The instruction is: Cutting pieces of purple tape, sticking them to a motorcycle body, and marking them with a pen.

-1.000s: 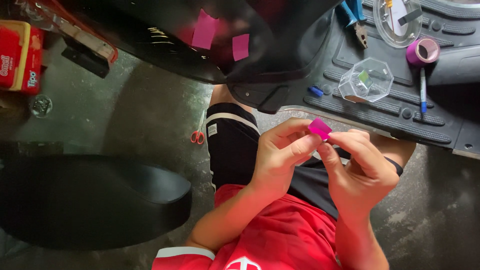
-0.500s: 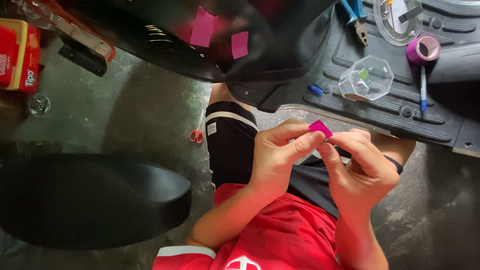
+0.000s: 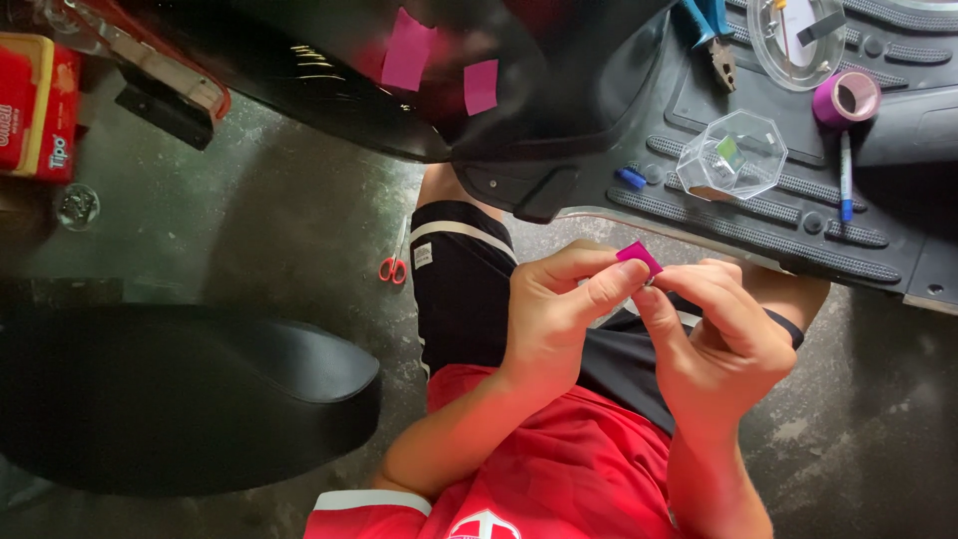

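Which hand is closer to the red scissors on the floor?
Left. The left hand is just right of the scissors in the picture, across the black shorts. The right hand sits beyond it, farther away. Both pinch a small pink tape piece.

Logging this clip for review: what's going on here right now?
A person in a red shirt sits on the floor beside a black scooter footboard. Both hands, left hand and right hand, pinch a small pink tape piece between the fingertips, above the lap. Two pink tape strips are stuck on the black panel. On the footboard lie a clear box, a purple tape roll, pliers and a pen. Red scissors lie on the floor.
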